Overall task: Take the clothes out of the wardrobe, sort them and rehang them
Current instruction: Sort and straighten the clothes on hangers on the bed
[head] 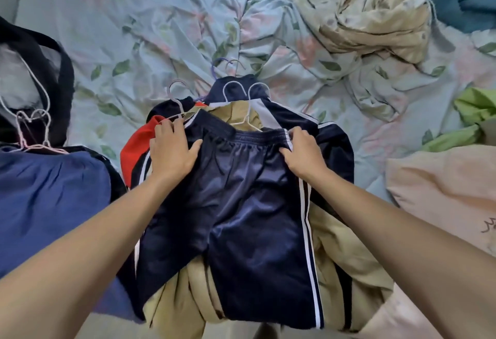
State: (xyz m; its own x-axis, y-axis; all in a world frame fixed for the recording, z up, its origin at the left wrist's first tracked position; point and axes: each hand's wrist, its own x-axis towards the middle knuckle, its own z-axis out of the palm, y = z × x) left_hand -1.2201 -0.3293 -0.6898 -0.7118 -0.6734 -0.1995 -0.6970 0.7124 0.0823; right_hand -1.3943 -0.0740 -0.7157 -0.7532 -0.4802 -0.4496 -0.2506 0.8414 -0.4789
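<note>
Shiny navy track pants with white side stripes lie on top of a clothes pile in the middle of the bed. My left hand lies spread on the left end of their waistband. My right hand pinches the right end of the waistband. Under the pants are beige trousers, a navy jacket with white stripes and a red and black garment. Several white and purple wire hangers stick out at the top of the pile.
At the left lies a blue garment with pink and white hangers and a black garment. A crumpled beige sheet, green cloth and a pink pillow are at the right on the floral bedsheet.
</note>
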